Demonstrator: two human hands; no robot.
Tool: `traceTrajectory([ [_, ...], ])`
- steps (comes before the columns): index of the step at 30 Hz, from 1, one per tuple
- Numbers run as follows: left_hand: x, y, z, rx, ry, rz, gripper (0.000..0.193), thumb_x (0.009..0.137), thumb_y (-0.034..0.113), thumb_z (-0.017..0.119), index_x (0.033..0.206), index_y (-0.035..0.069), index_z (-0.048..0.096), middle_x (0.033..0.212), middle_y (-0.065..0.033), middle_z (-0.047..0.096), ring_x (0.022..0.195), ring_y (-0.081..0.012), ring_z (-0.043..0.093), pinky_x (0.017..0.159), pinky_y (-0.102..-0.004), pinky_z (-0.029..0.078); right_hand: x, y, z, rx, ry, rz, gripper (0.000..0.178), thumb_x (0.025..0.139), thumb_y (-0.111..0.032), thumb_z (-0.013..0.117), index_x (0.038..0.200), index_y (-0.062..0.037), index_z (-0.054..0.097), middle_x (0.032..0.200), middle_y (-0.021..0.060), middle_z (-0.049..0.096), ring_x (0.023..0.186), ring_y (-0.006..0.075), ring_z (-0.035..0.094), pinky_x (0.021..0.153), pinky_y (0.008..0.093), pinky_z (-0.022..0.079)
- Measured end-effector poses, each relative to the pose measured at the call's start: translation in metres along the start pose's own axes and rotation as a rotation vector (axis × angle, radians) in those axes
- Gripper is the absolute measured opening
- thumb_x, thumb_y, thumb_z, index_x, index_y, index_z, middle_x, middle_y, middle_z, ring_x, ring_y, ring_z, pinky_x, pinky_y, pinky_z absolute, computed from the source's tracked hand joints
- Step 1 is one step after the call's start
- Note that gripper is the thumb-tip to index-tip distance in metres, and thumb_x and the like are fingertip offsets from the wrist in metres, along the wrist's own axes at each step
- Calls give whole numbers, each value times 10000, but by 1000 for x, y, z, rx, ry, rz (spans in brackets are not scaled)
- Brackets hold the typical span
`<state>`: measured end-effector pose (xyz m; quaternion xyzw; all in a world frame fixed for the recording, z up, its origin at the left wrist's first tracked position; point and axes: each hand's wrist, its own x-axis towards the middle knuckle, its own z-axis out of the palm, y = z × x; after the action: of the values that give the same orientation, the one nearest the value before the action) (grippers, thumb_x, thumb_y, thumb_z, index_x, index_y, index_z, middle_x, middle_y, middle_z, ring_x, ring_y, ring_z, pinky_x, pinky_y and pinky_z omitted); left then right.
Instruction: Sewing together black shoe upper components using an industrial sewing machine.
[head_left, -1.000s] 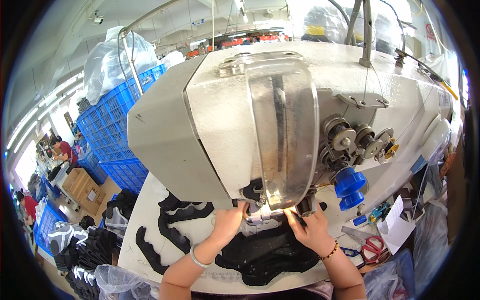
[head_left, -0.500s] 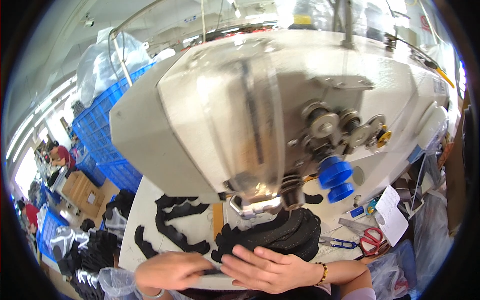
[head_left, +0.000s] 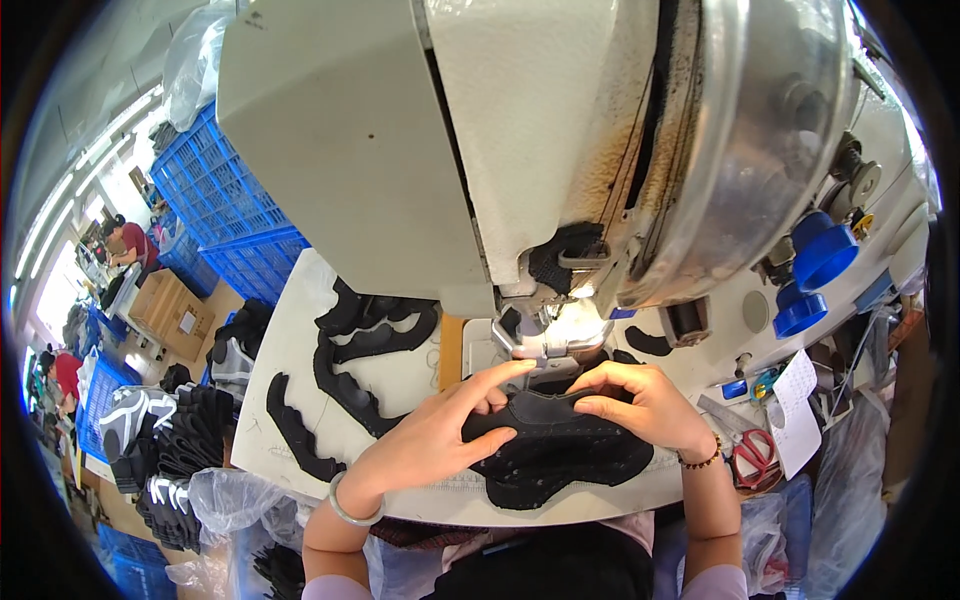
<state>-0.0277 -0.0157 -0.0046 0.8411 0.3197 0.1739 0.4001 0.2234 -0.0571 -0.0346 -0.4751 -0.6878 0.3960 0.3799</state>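
Both hands are at the needle area of a large off-white sewing machine (head_left: 350, 150). Between them is a black fabric piece, looking like a shoe upper part (head_left: 570, 465), with a scalloped lower edge. My left hand (head_left: 450, 425) pinches its left side, with the index finger stretched toward the metal presser foot (head_left: 548, 362). On the other side my right hand (head_left: 640, 405) grips the upper edge between thumb and bent fingers. The piece's far edge lies close to the presser foot; whether it is under it I cannot tell. A lamp lights this spot.
Curved black fabric strips (head_left: 292, 432) lie on the white table (head_left: 270, 465) at left. Red-handled scissors (head_left: 755, 458) and a paper sheet (head_left: 797, 415) are at right. Blue crates (head_left: 215, 180) and stacked black-and-grey shoe uppers (head_left: 135, 420) stand beyond the left edge. Other people work farther off.
My hands have moved from the table's front edge up to the presser foot and now grip a black piece. The view has shifted, so the machine head looks larger and nearer.
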Motion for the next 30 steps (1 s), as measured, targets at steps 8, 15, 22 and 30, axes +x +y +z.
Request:
traceTrajectory([
  [8, 1, -6, 5, -50, 94, -73, 480, 766, 128, 732, 1172, 71, 483, 919, -82, 596, 823, -157, 540, 803, -293, 442, 1, -1, 3, -41, 7, -17, 188, 832, -149, 661, 975, -28, 646, 802, 42, 645, 641, 97, 500, 597, 243, 417],
  [15, 9, -11, 11, -106, 7, -65, 399, 852, 247, 650, 1157, 48, 488, 761, -65, 568, 660, -152, 486, 626, -284, 403, 2, -5, 13, -102, 44, -147, 175, 824, -146, 664, 955, -30, 662, 796, 61, 650, 675, 145, 562, 631, 264, 440],
  [22, 10, -17, 16, -265, -6, -92, 262, 877, 244, 626, 1034, 35, 604, 678, -18, 549, 588, -66, 423, 535, -239, 347, 2, -1, 18, -49, 76, -137, 143, 848, -123, 632, 950, -30, 670, 767, 52, 651, 651, 127, 568, 602, 255, 440],
  [30, -29, -14, -7, -98, -58, -227, 194, 864, 185, 644, 1006, 56, 628, 632, 15, 537, 545, -21, 393, 487, -207, 320, -12, -23, 22, -354, 456, -408, 102, 758, -49, 693, 849, -56, 647, 825, 74, 652, 762, 234, 607, 725, 320, 464],
])
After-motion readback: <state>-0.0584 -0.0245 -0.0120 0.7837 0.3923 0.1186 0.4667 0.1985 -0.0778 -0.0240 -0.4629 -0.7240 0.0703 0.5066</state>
